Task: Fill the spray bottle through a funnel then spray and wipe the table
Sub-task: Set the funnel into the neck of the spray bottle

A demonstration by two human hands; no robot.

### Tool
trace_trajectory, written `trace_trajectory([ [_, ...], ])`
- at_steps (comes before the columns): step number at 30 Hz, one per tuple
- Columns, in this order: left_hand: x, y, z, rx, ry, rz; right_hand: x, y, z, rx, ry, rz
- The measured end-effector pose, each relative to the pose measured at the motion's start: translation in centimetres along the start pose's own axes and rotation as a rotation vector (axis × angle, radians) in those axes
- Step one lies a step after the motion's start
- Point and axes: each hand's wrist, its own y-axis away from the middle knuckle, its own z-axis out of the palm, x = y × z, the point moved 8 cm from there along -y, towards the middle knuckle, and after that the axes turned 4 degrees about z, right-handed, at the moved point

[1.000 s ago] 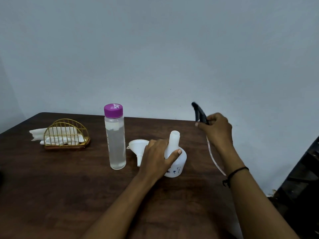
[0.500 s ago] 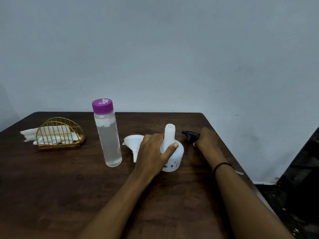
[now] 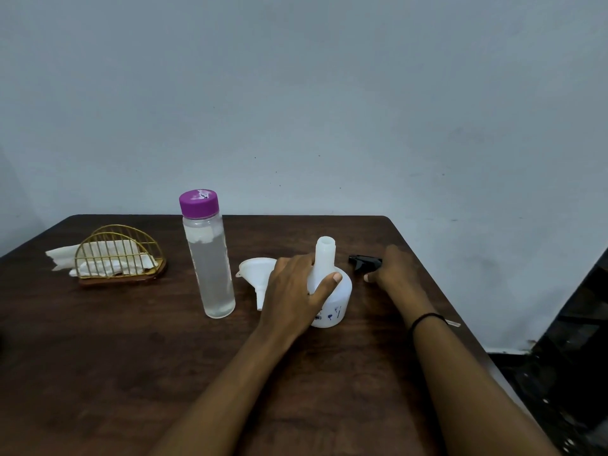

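Note:
A white spray bottle (image 3: 339, 291) with an open neck stands on the dark wooden table (image 3: 131, 357). My left hand (image 3: 296, 291) grips its body. To its right my right hand (image 3: 394, 274) holds the black spray head (image 3: 363, 262) down on the table, its thin tube trailing toward the right edge. A white funnel (image 3: 255, 269) lies on its side just left of the spray bottle. Further left stands a tall clear bottle (image 3: 210, 268) of water with a purple cap.
A gold wire holder (image 3: 118, 255) with white napkins sits at the back left of the table. The table's right edge (image 3: 460, 324) runs close to my right forearm. A dark object stands on the floor at the far right.
My right hand has brought the black spray head down from the air onto the table beside the spray bottle. My left hand has stayed on the bottle.

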Motion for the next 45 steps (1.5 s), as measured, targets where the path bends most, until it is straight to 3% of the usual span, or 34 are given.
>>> trace_trajectory([
  [5, 0.2, 0.0, -1.1, 0.011, 0.054, -0.005, -1.1, 1.1, -1.3, 0.13, -0.01, -0.094],
  [11, -1.4, -0.5, -4.7, 0.178, -0.009, -0.129, -4.2, 4.4, -3.3, 0.334, -0.237, -0.346],
  [17, -2.2, -0.2, -5.9, 0.062, -0.2, -0.278, -5.5, 6.3, -2.8, 0.338, -0.407, -0.465],
  [24, -4.6, 0.6, -4.5, -0.144, -0.328, -0.404, -5.7, 6.0, -1.8, 0.216, -0.567, -0.498],
  [33, -6.1, 0.7, -3.9, -0.188, -0.387, -0.419, -6.2, 6.6, -1.6, 0.194, -0.586, -0.567],
  [45, -5.5, 0.7, -3.6, -0.123, -0.261, -0.391, -5.8, 6.1, -1.1, 0.181, -0.561, -0.54],
])
